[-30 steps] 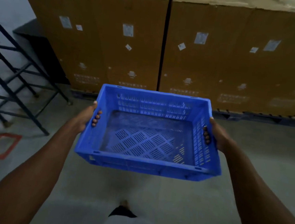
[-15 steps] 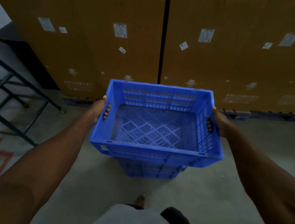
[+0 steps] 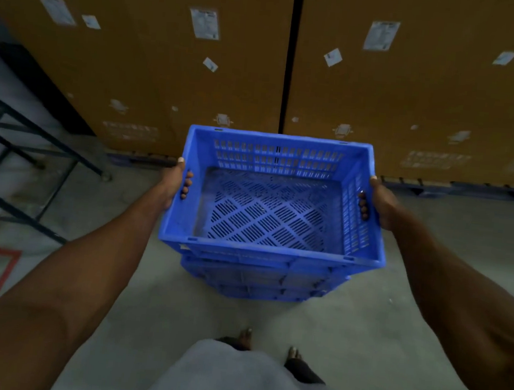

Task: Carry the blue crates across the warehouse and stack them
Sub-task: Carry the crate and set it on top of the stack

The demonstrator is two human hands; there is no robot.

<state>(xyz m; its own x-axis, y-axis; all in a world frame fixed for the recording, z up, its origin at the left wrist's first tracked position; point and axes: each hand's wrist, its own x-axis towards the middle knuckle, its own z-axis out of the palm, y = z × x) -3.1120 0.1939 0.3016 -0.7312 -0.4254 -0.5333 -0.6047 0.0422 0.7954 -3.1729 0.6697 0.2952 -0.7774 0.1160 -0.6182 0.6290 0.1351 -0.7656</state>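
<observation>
Two hands, left hand [image 3: 174, 184] and right hand [image 3: 379, 205], have fingers [image 3: 185, 185] hooked through the blue crate [image 3: 274, 209] side handles, just above the crate stack [image 3: 265, 284]. Lower it level, matching corners before letting go.

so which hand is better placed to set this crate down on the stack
Neither alone: the left hand and right hand grip opposite side handles of the blue crate, held roughly level above the stacked blue crates. Lowering probably needs both together.
</observation>
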